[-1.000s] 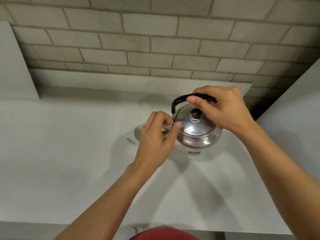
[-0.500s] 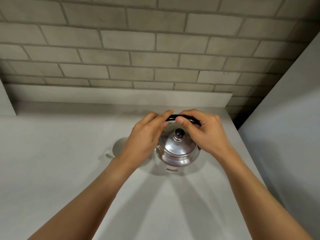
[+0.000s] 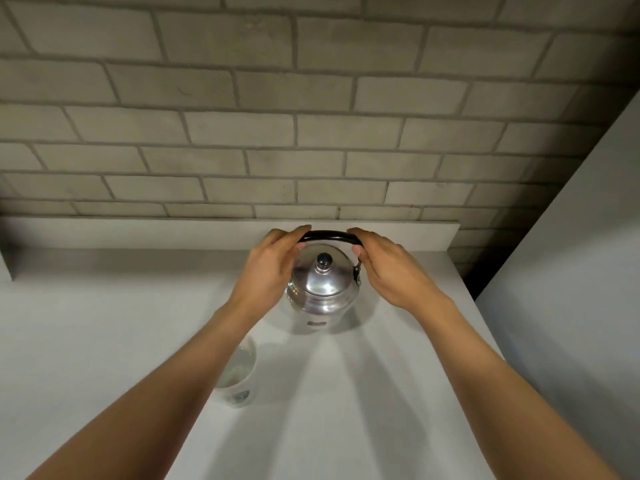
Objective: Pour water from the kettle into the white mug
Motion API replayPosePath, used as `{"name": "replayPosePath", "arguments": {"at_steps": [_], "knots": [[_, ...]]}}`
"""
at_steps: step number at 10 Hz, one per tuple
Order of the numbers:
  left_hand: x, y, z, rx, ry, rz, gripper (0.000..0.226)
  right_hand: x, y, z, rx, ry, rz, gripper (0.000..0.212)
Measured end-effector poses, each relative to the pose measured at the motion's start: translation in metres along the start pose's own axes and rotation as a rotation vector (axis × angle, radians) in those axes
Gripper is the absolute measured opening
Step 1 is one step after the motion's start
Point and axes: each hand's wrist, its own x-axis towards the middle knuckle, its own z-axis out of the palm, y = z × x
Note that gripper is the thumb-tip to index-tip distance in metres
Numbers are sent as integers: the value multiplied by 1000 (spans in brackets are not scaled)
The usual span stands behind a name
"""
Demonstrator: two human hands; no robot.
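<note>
The kettle stands upright on the white desk, close to the low ledge under the brick wall, and both your hands are on it. Your left hand curls round the left end of the black handle and covers that flank of the body; your right hand cups the right end, fingers only loosely bent. How firmly either one grips, you cannot tell from here. The handle's arch runs left to right between your hands, with the lid knob straight below it.

The white mug sits nearer to you and off to the left, well apart from the kettle, half hidden under your left forearm, and it seems to hold water already. The spout is out of sight, probably behind your left hand. If more pouring is needed, that forearm lies right across the path. The grey panel on your right stays clear.
</note>
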Motion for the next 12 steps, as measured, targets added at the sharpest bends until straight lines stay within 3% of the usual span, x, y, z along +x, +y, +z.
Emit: {"name": "replayPosePath", "arguments": {"at_steps": [3, 5, 9, 11, 12], "knots": [[67, -80, 51, -68, -110, -157, 36, 84, 44, 42, 145, -129, 108, 22], [85, -96, 66, -100, -138, -173, 37, 104, 58, 47, 174, -124, 128, 39], [87, -110, 70, -122, -95, -194, 32, 119, 61, 58, 177, -76, 35, 39], [89, -109, 64, -84, -194, -235, 45, 116, 59, 53, 192, -60, 111, 48], [90, -95, 55, -76, -153, -187, 50, 107, 53, 51, 202, 49, 157, 55]]}}
